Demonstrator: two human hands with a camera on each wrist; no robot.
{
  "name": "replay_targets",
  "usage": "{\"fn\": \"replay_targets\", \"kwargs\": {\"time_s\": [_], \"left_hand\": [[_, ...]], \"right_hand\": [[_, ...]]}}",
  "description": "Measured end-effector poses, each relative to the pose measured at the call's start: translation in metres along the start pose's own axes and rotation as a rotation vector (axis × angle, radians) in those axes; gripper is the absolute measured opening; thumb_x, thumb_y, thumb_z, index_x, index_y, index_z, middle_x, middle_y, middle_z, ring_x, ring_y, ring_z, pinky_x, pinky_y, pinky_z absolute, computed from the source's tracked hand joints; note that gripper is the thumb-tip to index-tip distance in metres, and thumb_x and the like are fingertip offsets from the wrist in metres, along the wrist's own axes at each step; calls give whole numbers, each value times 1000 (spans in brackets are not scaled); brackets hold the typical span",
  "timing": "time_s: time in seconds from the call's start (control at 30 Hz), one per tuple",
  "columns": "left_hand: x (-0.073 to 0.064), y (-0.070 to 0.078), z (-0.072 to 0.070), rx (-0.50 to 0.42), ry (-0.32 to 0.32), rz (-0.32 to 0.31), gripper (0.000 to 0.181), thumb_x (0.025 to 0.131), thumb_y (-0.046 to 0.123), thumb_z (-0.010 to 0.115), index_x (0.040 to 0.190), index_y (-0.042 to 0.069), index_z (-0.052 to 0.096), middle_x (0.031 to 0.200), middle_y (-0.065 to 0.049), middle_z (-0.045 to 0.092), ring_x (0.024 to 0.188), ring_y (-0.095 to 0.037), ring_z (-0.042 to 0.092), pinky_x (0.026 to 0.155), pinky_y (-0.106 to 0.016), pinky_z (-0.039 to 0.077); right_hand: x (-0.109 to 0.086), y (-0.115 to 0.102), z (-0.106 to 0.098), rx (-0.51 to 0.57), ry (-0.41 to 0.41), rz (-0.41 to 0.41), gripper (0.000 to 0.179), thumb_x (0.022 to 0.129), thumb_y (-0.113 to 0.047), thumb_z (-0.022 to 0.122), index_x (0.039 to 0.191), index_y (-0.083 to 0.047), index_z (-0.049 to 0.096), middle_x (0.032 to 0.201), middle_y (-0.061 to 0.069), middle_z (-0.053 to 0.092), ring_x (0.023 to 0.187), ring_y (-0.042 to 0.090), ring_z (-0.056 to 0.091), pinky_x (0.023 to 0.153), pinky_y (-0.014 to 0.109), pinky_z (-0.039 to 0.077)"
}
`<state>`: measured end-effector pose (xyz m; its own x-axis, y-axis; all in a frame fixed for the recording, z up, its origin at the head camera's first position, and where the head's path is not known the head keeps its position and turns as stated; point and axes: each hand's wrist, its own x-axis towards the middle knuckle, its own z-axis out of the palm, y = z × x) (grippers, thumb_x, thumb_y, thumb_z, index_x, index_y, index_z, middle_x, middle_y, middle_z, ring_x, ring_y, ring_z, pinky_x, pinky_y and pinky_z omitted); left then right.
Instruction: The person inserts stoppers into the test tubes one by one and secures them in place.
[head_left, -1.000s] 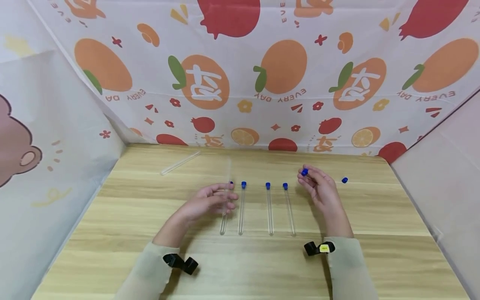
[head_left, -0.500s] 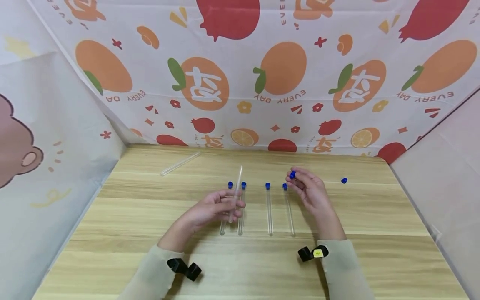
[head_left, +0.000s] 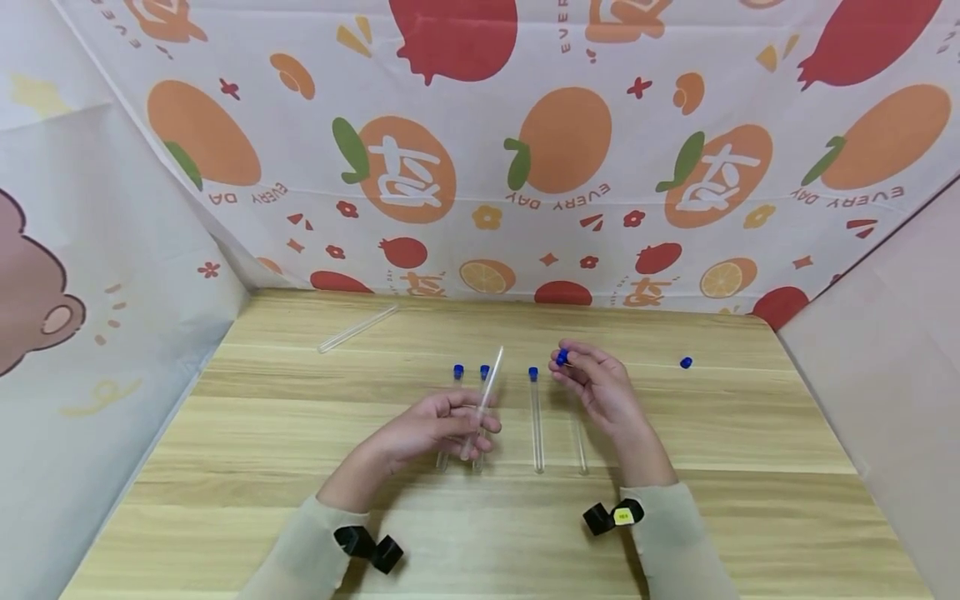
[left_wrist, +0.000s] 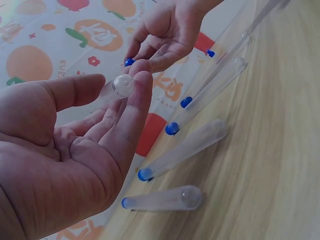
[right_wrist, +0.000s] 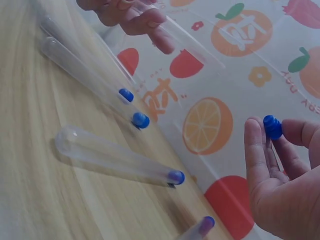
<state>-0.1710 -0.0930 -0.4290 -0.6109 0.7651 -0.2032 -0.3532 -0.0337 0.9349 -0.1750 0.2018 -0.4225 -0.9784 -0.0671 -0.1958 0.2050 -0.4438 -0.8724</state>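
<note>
My left hand [head_left: 431,429] pinches a clear, uncapped test tube [head_left: 491,377] between thumb and fingers, tilted with its open end up and to the right. In the left wrist view the tube's rounded bottom [left_wrist: 123,86] faces the camera. To the right, my right hand [head_left: 603,387] pinches a blue stopper [right_wrist: 272,128] between thumb and fingertips, apart from the tube. Below the hands lie several blue-capped test tubes in a row, among them one capped tube [head_left: 536,425] in the middle. The rightmost one's cap is hidden behind my right hand in the head view.
An uncapped test tube [head_left: 357,328] lies at the back left of the wooden table [head_left: 750,500]. Another blue stopper [head_left: 686,362] lies at the right. A fruit-printed cloth [head_left: 480,150] rises behind the table, and pale panels stand at both sides.
My left hand has brought the test tube to the right and tilted it from near upright. Leftward and slightly down, my right hand has carried the blue stopper, narrowing the gap between them.
</note>
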Motion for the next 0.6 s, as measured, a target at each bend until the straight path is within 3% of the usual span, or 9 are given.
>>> {"fn": "replay_targets", "kwargs": {"time_s": [0.17,0.6], "left_hand": [[-1,0,6,-45,-27,-15,50,102,9,54,146,-8,36,126,-25,63,96,-22,71,80,-34,61],[0,-9,22,-61,-89,-44,51,101,10,55,146,-8,37,121,-20,66,94,-21,71,80,-32,61]], "right_hand": [[0,4,8,-30,-18,-1,26,101,-13,59,123,-1,64,116,18,69,98,19,70,92,29,57],[-5,16,21,-72,-33,13,29,99,-12,62,125,1,62,112,15,71,99,20,71,92,31,57]]}}
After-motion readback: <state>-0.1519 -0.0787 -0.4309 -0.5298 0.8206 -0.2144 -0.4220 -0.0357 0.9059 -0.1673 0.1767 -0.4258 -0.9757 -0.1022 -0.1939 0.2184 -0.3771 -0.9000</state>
